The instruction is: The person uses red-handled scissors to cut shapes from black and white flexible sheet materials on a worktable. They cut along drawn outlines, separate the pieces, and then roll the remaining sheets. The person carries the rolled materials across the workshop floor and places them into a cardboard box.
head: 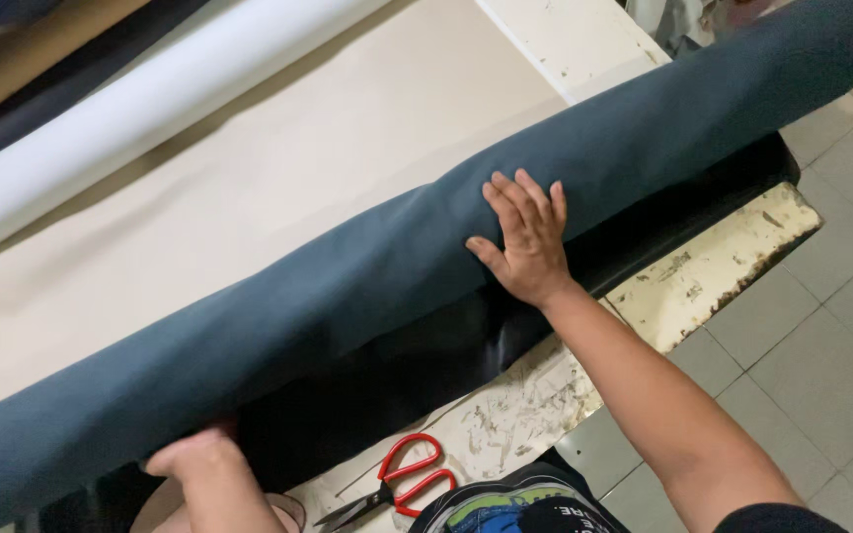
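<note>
A long, thick roll of dark blue-grey fabric [367, 266] lies diagonally across the worktable [713, 266]. My right hand [525, 237] rests flat on the roll's near side, fingers spread, palm pressed to the cloth. My left hand [194, 456] is at the roll's lower edge near the bottom left, fingers tucked under the fabric and mostly hidden. A black sheet [417, 360] hangs out from under the roll toward me.
Red-handled scissors [397, 482] lie on the scratched white table edge near my body. Beige cloth [278, 168] is spread across the tabletop behind the roll, with a white roll [140, 109] beyond it. Grey tiled floor [831, 345] lies to the right.
</note>
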